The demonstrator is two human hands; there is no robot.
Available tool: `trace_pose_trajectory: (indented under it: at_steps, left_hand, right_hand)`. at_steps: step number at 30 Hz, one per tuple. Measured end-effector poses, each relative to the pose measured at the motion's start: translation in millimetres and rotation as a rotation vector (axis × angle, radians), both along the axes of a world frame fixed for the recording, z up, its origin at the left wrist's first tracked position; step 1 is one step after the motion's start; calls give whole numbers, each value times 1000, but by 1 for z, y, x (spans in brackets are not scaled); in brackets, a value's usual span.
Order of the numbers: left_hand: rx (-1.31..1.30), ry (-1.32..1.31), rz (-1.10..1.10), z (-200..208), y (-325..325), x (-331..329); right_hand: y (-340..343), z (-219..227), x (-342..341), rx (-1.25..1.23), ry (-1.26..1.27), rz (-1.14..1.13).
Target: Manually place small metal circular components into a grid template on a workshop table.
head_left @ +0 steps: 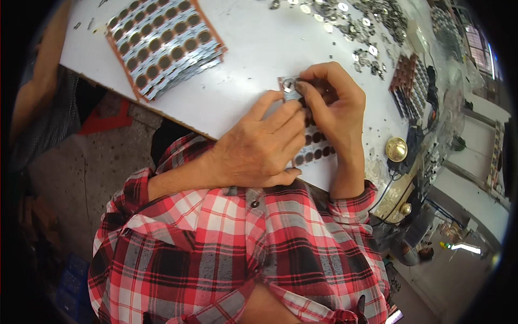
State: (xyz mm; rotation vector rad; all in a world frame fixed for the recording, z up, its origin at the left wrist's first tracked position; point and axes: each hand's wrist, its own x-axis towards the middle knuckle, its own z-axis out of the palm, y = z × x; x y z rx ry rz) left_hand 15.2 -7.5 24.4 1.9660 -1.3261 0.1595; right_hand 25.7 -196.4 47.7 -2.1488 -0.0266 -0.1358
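A sheet with rows of dark round discs (314,156) lies on the white table in front of me, partly covered by both hands. My left hand (261,143) rests across it, palm down, with the fingers stretched out and somewhat apart. At the sheet's far corner sits a small shiny metal piece with a hole (288,86). My right hand (339,102) pinches at the edge of that piece with thumb and forefinger; its other fingers curl in shadow, and what lies under them is hidden.
A stack of similar sheets (162,46) lies at the far left of the white table (253,48). Loose metal pieces (367,27) are scattered at the far right. More disc sheets (410,86) and a brass-coloured round object (396,149) stand to the right. Another person's arm (46,70) is at left.
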Motion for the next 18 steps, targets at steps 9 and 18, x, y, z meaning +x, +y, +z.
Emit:
trace_pose_trajectory:
  at_steps: [9,18]
  left_hand:
    - [-1,-10,45,0,-1,0]
    - [-33,-7,29,-1,-1,1]
  right_hand:
    - [-84,-3,15,-380,-138,-319]
    - [-78,6,12,-132,43,-418]
